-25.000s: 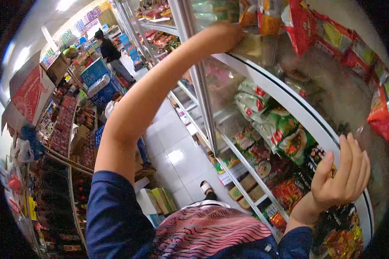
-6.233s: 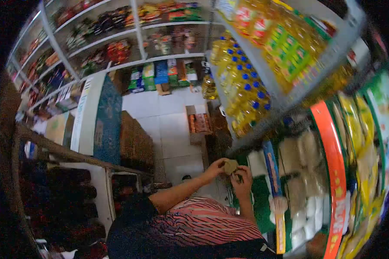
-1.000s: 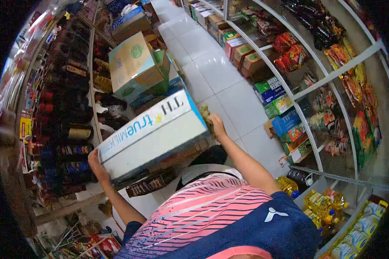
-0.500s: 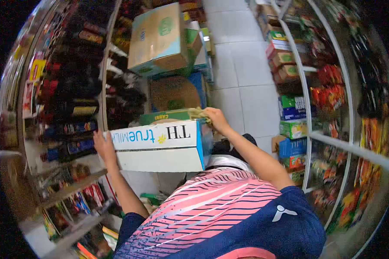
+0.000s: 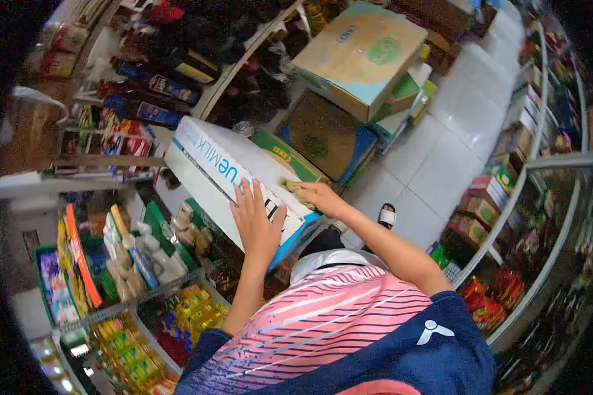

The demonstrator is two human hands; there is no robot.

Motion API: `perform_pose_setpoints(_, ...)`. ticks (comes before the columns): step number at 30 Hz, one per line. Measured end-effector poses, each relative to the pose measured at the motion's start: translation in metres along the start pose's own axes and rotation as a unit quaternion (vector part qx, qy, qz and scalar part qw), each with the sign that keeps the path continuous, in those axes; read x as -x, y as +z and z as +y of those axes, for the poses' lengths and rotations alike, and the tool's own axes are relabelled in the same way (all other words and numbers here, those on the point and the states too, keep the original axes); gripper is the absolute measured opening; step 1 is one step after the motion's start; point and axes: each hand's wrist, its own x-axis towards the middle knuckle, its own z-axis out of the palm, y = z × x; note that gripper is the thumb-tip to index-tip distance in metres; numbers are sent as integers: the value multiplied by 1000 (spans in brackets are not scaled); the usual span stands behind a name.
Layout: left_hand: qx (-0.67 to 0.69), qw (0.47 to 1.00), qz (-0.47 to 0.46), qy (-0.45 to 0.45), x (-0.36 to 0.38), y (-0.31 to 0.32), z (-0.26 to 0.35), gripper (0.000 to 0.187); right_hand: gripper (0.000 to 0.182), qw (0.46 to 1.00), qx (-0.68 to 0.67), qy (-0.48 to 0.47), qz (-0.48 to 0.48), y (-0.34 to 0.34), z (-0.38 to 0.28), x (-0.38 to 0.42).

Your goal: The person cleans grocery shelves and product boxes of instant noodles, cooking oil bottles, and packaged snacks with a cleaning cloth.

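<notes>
A white and blue milk carton box (image 5: pixel 204 187) with TH true MILK lettering lies slantwise in front of my body. My left hand (image 5: pixel 259 220) rests flat on its printed side, fingers spread, covering part of the lettering. At the box's upper right edge my right hand (image 5: pixel 321 199) is closed around a crumpled yellow-green cloth (image 5: pixel 287 185), which touches the box. Just beyond stands a green carton (image 5: pixel 280 155) marked CANXI, partly hidden behind the milk box.
Ahead are an open brown carton (image 5: pixel 323 128) and a large light-blue and brown carton (image 5: pixel 366 52). Stocked shelves (image 5: pixel 507 217) line the right side. Bottles of yellow oil (image 5: pixel 128 345) and bagged goods (image 5: pixel 122 257) fill racks at lower left. White floor tiles (image 5: pixel 435 155) run between.
The view has turned, and the milk box now lies diagonally. My left hand has moved from the box's left end onto its printed side. My right hand keeps the cloth at the right end.
</notes>
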Motion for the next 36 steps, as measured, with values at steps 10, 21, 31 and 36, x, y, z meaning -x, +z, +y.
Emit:
perform_pose_setpoints(10,-4,979,33,-200,14,5,21,61,39,991,9,-122,-57,26,-64,-58)
perform_pose_setpoints(21,51,974,34,-216,12,-1,14,59,34,989,134,61,11,8,37,-112)
perform_pose_setpoints(31,45,973,-28,-224,6,-11,18,66,35,996,-22,-69,-47,53,-4,-264)
perform_pose_setpoints(36,60,968,-36,-240,7,-13,15,64,35,986,-94,134,14,42,49,-256)
